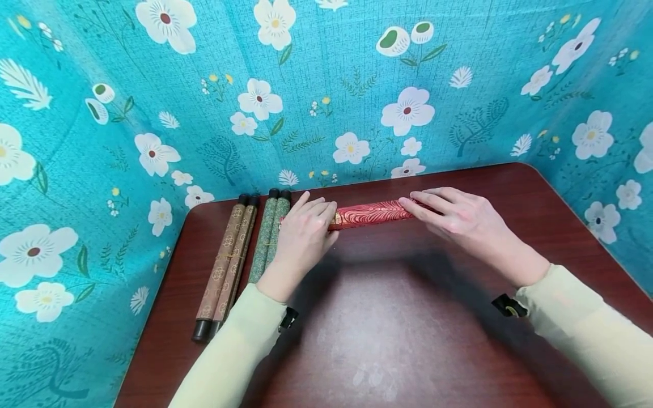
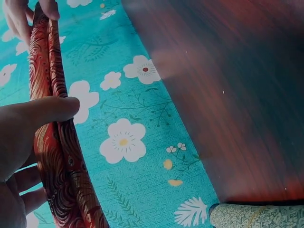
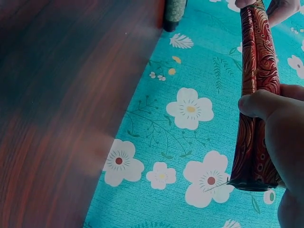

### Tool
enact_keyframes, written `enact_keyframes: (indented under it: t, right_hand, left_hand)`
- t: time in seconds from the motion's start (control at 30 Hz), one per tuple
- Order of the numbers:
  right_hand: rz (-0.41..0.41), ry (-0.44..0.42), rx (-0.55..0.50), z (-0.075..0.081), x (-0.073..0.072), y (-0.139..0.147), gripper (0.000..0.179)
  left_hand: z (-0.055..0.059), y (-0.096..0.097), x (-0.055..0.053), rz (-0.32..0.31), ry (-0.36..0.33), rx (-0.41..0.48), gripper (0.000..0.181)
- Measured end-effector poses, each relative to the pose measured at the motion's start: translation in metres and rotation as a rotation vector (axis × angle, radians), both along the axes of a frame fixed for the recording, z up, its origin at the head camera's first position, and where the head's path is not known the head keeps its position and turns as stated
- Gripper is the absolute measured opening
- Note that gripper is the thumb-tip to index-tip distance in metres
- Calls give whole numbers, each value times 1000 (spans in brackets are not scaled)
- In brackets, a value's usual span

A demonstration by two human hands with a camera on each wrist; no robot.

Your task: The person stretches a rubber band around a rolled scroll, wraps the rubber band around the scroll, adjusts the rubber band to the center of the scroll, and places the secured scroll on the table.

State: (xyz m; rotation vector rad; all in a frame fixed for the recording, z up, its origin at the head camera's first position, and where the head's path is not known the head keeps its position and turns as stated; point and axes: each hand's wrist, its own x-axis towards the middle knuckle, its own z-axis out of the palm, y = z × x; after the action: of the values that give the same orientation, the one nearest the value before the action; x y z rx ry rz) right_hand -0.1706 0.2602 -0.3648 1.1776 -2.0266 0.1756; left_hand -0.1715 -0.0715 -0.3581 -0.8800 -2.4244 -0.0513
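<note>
Both hands hold a red patterned scroll (image 1: 374,213), rolled up as two side-by-side rolls, level over the far part of the table. Near its left end, my left hand (image 1: 308,228) grips it from above. Toward the other end, my right hand (image 1: 456,217) does the same, fingers over the top. In the left wrist view the left thumb (image 2: 54,108) lies across both rolls of the scroll (image 2: 59,156). The right wrist view has the right thumb (image 3: 259,103) bent over the scroll (image 3: 261,52) above its dark end. The palms hide parts of the scroll.
Left of the hands lie a brown double-rolled scroll (image 1: 222,263) with black end caps and a green one (image 1: 265,241), side by side on the dark red table (image 1: 367,334). The left forearm partly covers both. A turquoise flowered cloth (image 1: 326,113) hangs behind the table.
</note>
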Motion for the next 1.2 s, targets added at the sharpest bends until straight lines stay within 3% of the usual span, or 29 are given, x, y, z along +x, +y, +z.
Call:
enact_keyframes:
  t: [0.27, 0.53, 0.73, 1.2]
  right_hand:
    - [3, 5, 10, 2, 0, -8, 39]
    - [-16, 9, 3, 4, 0, -5, 39]
    - [-14, 25, 5, 5, 2, -4, 40]
    - [-3, 20, 0, 2, 2, -9, 39]
  left_hand:
    - [1, 7, 3, -38, 26, 38, 53]
    - [9, -9, 4, 23, -25, 51, 71]
    - [7, -13, 1, 29, -34, 5, 58]
    - [3, 4, 1, -23, 2, 37, 53]
